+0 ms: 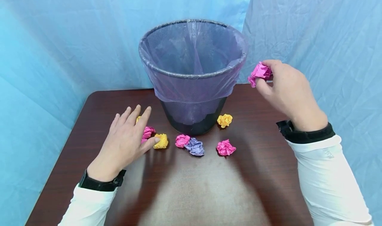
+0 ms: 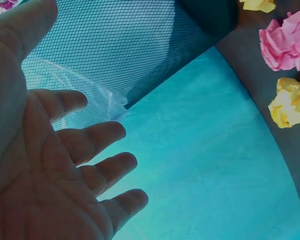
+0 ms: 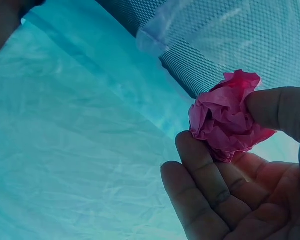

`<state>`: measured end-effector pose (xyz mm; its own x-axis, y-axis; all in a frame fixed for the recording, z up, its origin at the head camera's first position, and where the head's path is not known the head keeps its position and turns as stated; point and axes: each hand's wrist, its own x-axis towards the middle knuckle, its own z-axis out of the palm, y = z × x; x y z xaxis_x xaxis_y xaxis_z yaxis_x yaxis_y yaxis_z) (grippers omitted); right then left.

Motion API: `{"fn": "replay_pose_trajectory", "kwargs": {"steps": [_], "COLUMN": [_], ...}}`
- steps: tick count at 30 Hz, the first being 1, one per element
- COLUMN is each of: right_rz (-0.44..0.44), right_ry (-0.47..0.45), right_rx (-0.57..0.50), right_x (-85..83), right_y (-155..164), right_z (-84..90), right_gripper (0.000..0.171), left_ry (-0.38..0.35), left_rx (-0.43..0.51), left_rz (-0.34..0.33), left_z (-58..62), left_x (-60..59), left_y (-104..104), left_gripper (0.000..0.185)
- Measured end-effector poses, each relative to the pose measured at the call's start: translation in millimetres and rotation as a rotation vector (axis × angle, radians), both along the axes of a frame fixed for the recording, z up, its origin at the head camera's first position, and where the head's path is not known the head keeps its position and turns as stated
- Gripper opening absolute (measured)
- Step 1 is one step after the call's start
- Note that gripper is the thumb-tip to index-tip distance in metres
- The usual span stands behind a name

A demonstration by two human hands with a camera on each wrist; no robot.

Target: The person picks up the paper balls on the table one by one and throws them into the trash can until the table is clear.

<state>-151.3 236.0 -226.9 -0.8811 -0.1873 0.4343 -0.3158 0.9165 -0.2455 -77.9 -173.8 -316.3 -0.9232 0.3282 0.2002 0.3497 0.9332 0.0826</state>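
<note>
While hands hover, dark wood table (image 1: 185, 193), seemingly blue cloth backdrop (image 1: 53, 47)

1. A dark wooden bench (image 1: 256, 173) carries a mesh bin (image 1: 192, 77) lined with a purple bag.
2. Left of the bin lie two yellow paper balls (image 1: 161, 141) and a pink one (image 1: 148, 132).
3. Before the bin lie a pink ball (image 1: 182, 141), a purple ball (image 1: 195, 146) and another pink ball (image 1: 225, 147).
4. Just right of the bin's base sits a yellow ball (image 1: 224, 120).

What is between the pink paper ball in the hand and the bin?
Nothing. In the head view, only bare blue backdrop shows between the pink paper ball pinched by the right hand and the mesh bin's rim.
</note>
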Motion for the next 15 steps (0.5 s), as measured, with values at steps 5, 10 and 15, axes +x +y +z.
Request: {"fn": "replay_pose_trajectory", "kwargs": {"steps": [5,10,15], "right_rz": [0.003,0.000,0.002], "right_ry": [0.007,0.031,0.063], "right_rx": [-0.008,-0.005,-0.001], "right_x": [0.7,2.7,3.0], "right_y": [-2,-4,-5], "right_z": [12.6,23.4,33.2], "right_gripper": [0.043,0.042,0.043], "left_ry": [-0.001,-0.002,0.016], "left_rx": [-0.005,-0.001,0.004], "left_rz": [-0.004,-0.008,-0.025], "left_z": [6.3,11.0,15.6], "left_x": [-1.8,-2.8,-3.8], "left_y": [3,6,9], "left_gripper": [0.092,0.093,0.093]}}
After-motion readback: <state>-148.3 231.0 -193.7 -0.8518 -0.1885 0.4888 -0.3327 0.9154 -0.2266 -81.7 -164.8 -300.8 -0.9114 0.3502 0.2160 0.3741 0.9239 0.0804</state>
